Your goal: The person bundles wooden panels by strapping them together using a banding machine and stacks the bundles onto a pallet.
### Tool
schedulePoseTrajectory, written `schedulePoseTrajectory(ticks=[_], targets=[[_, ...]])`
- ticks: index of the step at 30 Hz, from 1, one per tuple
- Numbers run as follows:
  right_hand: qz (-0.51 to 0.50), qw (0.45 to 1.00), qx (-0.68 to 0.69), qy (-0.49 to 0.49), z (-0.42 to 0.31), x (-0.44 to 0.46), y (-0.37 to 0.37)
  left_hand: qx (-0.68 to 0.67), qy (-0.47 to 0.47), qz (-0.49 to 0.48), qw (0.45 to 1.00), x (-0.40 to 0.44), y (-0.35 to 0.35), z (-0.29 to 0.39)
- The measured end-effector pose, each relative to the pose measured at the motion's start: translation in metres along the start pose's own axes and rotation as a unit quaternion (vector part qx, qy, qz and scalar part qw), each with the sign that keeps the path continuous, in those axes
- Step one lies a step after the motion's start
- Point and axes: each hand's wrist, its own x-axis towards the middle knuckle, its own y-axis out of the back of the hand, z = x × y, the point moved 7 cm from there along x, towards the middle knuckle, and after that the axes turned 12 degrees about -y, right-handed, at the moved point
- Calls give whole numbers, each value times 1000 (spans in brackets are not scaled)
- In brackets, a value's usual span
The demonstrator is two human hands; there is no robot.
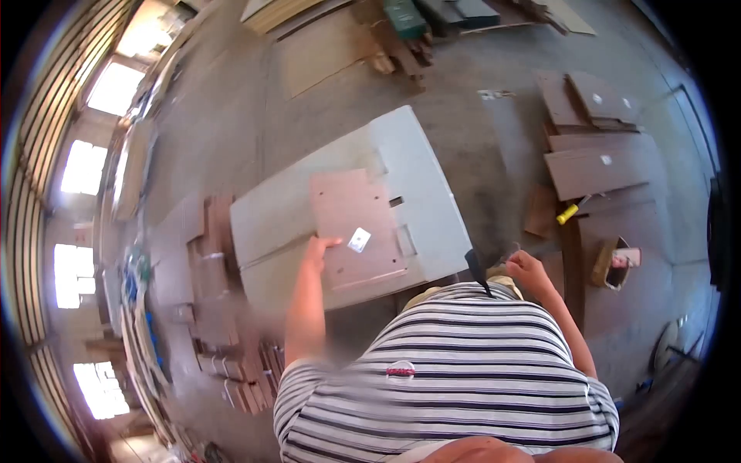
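Note:
A flat brown panel [355, 201] with small holes and a white label [359, 240] lies over a large grey-white cardboard sheet [285, 193]. My left hand [319, 251] is at the panel's left edge, thumb stretched across its top face and the other fingers curled at the edge, partly hidden. Close to my waist, right of the sheet, my right hand [526, 270] is closed, its fingers pinched together. Whatever it holds is too small to make out. A black strap-like piece [478, 272] sticks up at my waist beside that hand.
On the right are stacked brown boards [590, 171], a yellow-handled tool [568, 214] and an open cardboard box [607, 266]. More brown boards [208, 270] stand to the left. A green object [405, 19] rests among boards at the far side.

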Motion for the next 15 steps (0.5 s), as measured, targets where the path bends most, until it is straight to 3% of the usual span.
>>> schedulePoseTrajectory(ticks=[1, 2, 3, 4, 5, 8, 10, 12, 13, 15], targets=[[6, 1000, 3, 9, 0, -7, 5, 61, -17, -59, 996, 14, 3, -15], [29, 999, -23, 11, 5, -11, 9, 77, 87, -57, 992, 2, -11, -2], [33, 999, -15, -1, 10, -16, 13, 191, 37, -19, 981, 0, -18, 16], [45, 999, -21, 5, 20, -12, 15, 347, 0, -18, 938, 1, -18, 29], [52, 998, -21, -29, 26, -10, 19, 584, -71, 68, 806, 1, -17, 47], [80, 993, 36, -81, 52, 5, 29, 574, -173, 112, 793, 41, -54, 45], [64, 986, 118, -96, 65, 16, 31, 551, -347, 69, 756, 31, -130, 76], [35, 973, 186, -132, 73, 27, 34, 494, -368, -33, 787, 33, -208, 92], [33, 966, 212, -145, 78, 33, 41, 530, -372, -96, 756, 42, -238, 85], [34, 957, 242, -158, 87, 47, 59, 517, -373, -158, 754, 64, -280, 58]])
